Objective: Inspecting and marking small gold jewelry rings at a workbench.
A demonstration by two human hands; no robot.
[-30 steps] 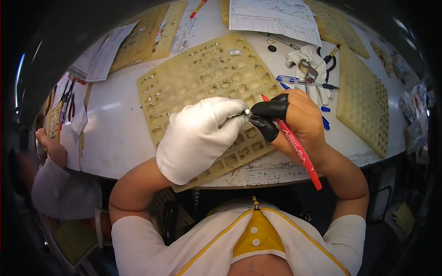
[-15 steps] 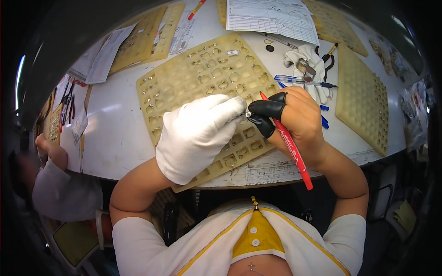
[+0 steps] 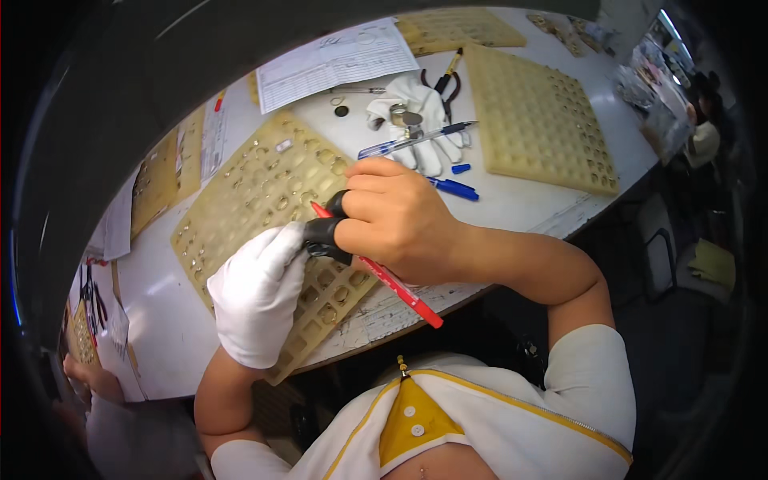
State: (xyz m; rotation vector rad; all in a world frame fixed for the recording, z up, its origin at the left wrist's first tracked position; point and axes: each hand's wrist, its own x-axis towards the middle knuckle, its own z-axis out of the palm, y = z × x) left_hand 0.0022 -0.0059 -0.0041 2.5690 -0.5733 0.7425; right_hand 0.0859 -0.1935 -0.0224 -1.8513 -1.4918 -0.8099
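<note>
Over the ring tray (image 3: 232, 212), the right hand (image 3: 396, 224) clasps 1 red pen (image 3: 394, 283); how the left hand (image 3: 256, 300) grips, I cannot tell.

A workshop, most likely for jewellery. Rings (image 3: 342, 294) sit in the gridded cells of the tray (image 3: 228, 228) on a worn white table (image 3: 172, 320). A second tray (image 3: 520, 120), also gridded, lies to its right, and more trays (image 3: 154, 192) lie left of it. Beyond it rests a printed form (image 3: 336, 62); pliers (image 3: 454, 90) lie beyond it on the right, and plastic bags (image 3: 640, 88) well to its right. Hand tools (image 3: 94, 300) and a co-worker's arm (image 3: 96, 376) show left of it. Above it, the left hand (image 3: 260, 292) wears a white glove, the right hand (image 3: 396, 220) black finger covers (image 3: 322, 232).
</note>
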